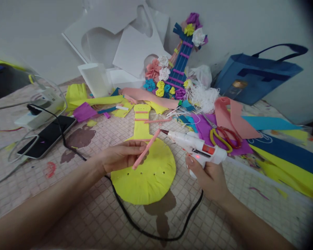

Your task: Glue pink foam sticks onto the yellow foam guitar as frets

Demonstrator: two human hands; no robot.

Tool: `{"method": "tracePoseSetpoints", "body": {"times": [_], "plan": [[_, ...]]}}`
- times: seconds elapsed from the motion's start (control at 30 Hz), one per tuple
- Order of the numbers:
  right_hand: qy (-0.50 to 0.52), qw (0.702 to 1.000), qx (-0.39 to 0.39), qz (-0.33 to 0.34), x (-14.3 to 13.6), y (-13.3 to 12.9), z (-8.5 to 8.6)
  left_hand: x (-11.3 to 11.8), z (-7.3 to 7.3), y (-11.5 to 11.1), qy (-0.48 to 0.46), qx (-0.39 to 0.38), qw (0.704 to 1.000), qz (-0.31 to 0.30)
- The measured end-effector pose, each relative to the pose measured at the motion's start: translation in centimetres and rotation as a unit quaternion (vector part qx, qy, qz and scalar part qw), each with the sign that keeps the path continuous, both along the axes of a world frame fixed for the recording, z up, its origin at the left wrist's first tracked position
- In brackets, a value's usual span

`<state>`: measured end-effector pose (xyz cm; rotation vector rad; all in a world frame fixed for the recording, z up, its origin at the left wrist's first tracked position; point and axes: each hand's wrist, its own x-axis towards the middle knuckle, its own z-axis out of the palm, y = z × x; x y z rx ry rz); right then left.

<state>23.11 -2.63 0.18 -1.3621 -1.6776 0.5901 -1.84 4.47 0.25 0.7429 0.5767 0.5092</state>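
Between the thumb and fingers of my left hand [127,152] is a narrow pink paper strip [146,150], tilted up to the right. My right hand [208,177] grips a white hot glue gun [193,144], whose red light is lit. The dark nozzle touches or nearly touches the strip's upper end. Beneath both hands lies a yellow banjo-shaped piece [146,187] with a round body and several small holes. Pink strips cross its neck [141,126], and one loose-ended pink strip [158,121] sticks out to the right. My left hand hides part of the body.
A decorated blue paper guitar [181,62] leans at the back by white cut-out boards [138,48]. Scissors [221,133] lie on crepe paper at right, near a blue bag [255,76]. At left are a phone [48,137] and power strip [39,111]. The black cord [135,225] loops in front.
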Motion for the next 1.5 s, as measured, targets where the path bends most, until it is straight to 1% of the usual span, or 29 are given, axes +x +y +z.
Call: {"method": "tracePoseSetpoints", "body": {"times": [0.27, 0.43, 0.57, 0.7, 0.87, 1.0, 1.13, 1.27, 1.33, 1.5], "plan": [[-0.002, 1.0, -0.001, 0.009, -0.1, -0.1, 0.1, -0.1, 0.0, 0.2, 0.003, 0.002, 1.0, 0.001], [-0.003, 0.999, 0.002, 0.05, -0.4, -0.2, 0.0, -0.2, 0.0, 0.3, 0.0, 0.005, 1.0, 0.002], [-0.026, 0.997, 0.006, 0.078, -0.6, -0.5, -0.1, -0.2, 0.0, 0.4, -0.011, 0.004, 1.0, -0.004], [-0.038, 0.995, -0.005, 0.092, -0.7, -0.7, -0.4, -0.3, -0.2, 0.4, -0.022, 0.016, 1.0, -0.008], [-0.039, 0.991, -0.03, 0.123, -0.9, -1.1, -0.5, -0.4, -0.2, 0.6, -0.004, -0.007, 1.0, 0.019], [-0.052, 0.987, -0.035, 0.15, -1.0, -1.4, -0.3, -0.5, -0.3, 0.7, -0.014, -0.009, 1.0, 0.011], [-0.071, 0.982, -0.034, 0.173, -1.0, -1.6, -0.3, -0.6, -0.4, 0.8, -0.013, -0.01, 1.0, 0.018], [-0.068, 0.973, -0.062, 0.209, -1.0, -1.8, -0.3, -0.6, -0.4, 0.9, -0.029, -0.001, 1.0, 0.007], [-0.066, 0.971, -0.076, 0.215, -1.1, -1.8, -0.1, -0.7, -0.5, 0.9, -0.032, -0.003, 0.999, 0.001], [-0.06, 0.968, -0.083, 0.228, -1.5, -1.7, 0.0, -0.6, -0.5, 0.8, -0.028, -0.005, 1.0, 0.003]]}}
